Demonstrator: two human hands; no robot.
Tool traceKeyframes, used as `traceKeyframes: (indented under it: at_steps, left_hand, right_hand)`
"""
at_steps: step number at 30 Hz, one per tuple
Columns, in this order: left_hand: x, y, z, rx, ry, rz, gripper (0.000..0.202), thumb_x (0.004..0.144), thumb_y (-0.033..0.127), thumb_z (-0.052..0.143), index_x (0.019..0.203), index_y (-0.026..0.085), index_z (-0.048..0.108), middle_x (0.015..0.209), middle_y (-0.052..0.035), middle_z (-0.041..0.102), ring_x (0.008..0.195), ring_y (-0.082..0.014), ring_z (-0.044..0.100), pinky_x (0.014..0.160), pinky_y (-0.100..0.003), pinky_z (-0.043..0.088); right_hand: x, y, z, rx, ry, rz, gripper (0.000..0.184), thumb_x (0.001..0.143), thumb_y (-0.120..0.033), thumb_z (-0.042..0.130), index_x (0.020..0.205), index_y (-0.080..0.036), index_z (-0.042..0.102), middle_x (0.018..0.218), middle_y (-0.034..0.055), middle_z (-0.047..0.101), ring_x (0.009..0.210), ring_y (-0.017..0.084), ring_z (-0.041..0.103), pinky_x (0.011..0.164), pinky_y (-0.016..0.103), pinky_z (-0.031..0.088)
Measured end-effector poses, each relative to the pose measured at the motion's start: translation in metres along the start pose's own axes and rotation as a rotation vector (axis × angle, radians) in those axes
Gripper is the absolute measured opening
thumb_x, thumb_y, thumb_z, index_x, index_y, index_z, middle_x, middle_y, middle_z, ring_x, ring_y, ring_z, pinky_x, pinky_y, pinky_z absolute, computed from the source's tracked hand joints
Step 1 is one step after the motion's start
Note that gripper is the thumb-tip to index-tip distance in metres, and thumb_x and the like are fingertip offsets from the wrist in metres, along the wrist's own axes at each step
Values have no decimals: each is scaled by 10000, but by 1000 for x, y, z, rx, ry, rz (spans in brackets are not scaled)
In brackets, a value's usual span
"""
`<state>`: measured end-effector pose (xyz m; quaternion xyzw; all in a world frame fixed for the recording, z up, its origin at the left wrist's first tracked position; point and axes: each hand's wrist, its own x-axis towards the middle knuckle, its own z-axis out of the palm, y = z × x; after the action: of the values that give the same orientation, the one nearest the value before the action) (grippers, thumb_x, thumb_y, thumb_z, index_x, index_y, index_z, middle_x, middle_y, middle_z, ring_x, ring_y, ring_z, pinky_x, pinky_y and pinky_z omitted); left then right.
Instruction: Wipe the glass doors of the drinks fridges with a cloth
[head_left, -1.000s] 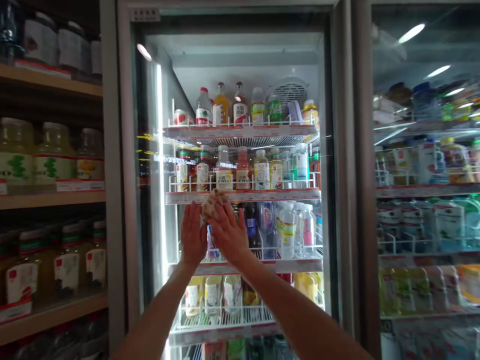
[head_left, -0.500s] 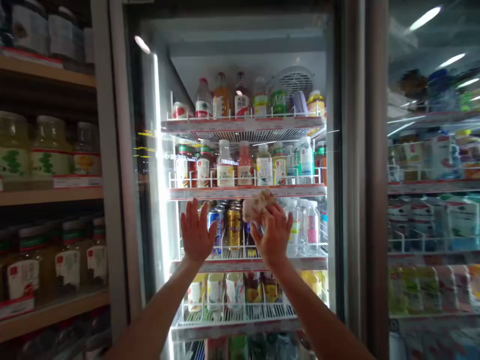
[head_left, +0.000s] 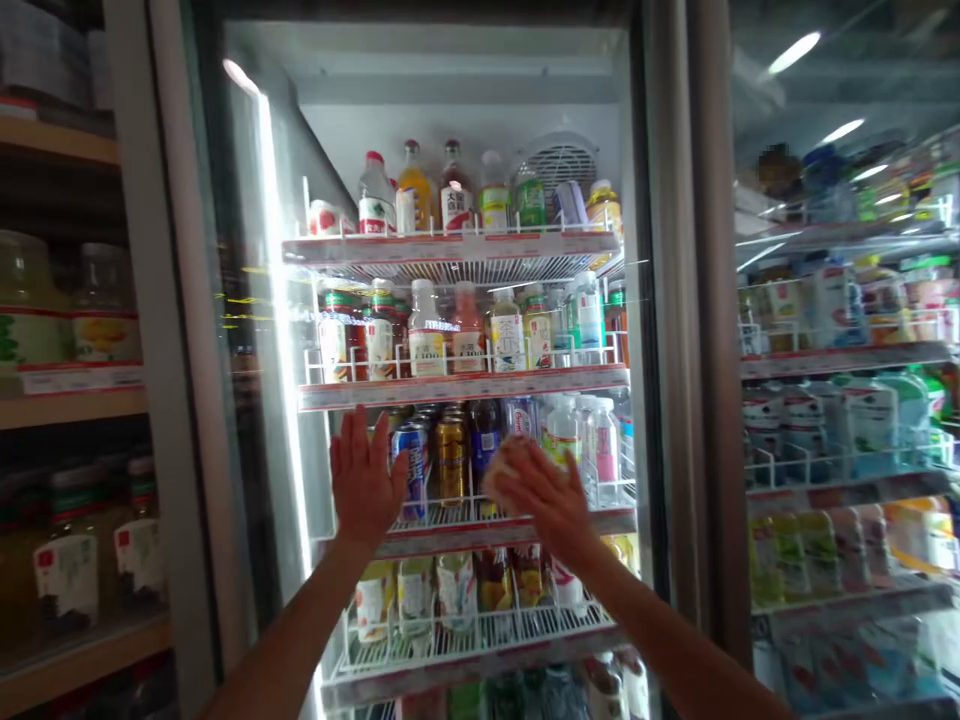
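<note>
My left hand (head_left: 365, 484) lies flat with fingers apart against the glass door (head_left: 450, 75) of a lit drinks fridge, or just in front of it. My right hand (head_left: 553, 502) presses a crumpled light-coloured cloth (head_left: 504, 470) to the same glass; motion blurs both the hand and the cloth. Behind the glass, near my left hand, stand a blue can (head_left: 410, 470) and a gold can (head_left: 452, 458). Clear bottles (head_left: 601, 445) stand on that shelf to the right of my right hand.
Wire shelves (head_left: 465, 387) of bottles fill the fridge. A metal door frame (head_left: 679, 300) runs down on the right, with another stocked fridge (head_left: 847, 355) beyond. Wooden shelves (head_left: 82, 405) with jars and bottles are on the left.
My right hand has moved down across the glass with the cloth, and its fingers now slant to the left. My left hand stays flat. The view has swung a little to the right.
</note>
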<state>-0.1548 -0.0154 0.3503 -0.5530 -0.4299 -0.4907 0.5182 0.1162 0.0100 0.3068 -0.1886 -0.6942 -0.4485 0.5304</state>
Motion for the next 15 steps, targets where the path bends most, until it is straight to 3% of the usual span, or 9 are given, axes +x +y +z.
traceKeyframes:
  at_steps: [2,4,7,9,11,13,15]
  left_hand:
    - [0,0,1,9,9,4,616,900,303,448,1457,208,205,1527,-120,182,1410,-268,154,1128,-474,187]
    - [-1,1,1,14,20,9,614,902,302,444,1458,207,202,1527,-122,184,1410,-270,154,1129,-475,183]
    - [-1,0,1,4,23,6,613,900,312,448,1456,211,210,1528,-117,185,1410,-269,155,1130,-475,183]
    - [0,-1,1,-4,11,4,615,899,313,453,1455,214,211,1529,-112,182,1410,-268,157,1129,-476,184]
    - [0,-1,0,-9,1,2,614,897,318,455,1454,216,217,1530,-107,182,1409,-270,163,1126,-480,187]
    - [0,-2,0,-14,-3,-8,613,897,328,455,1453,221,221,1531,-99,180,1407,-277,172,1122,-484,192]
    - [0,-1,0,-16,-12,-22,623,895,339,459,1455,238,207,1538,-79,162,1406,-279,174,1121,-488,193]
  right_hand:
    - [-23,25,-15,-106,41,165,461,893,-156,388,1340,-257,442,1410,37,446,1384,186,267,1156,484,93]
    - [-33,30,-18,-202,78,349,531,881,-163,373,1407,-233,351,1458,77,365,1400,224,221,1139,510,131]
    - [-24,-10,0,-77,-63,361,633,868,-239,378,1464,-124,201,1486,142,292,1413,256,164,1129,487,191]
    - [-9,-50,20,26,-116,311,679,849,-380,427,1444,-105,250,1469,175,316,1409,311,158,1122,546,139]
    - [5,-80,36,31,-78,349,633,825,-460,487,1387,-193,369,1464,156,333,1408,335,140,1102,606,58]
    - [15,-92,45,1,-34,377,500,827,-429,530,1301,-282,468,1455,114,364,1413,312,140,1095,612,18]
    - [19,-82,43,-4,-33,300,402,846,-357,529,1246,-314,516,1422,74,424,1409,264,182,1117,569,32]
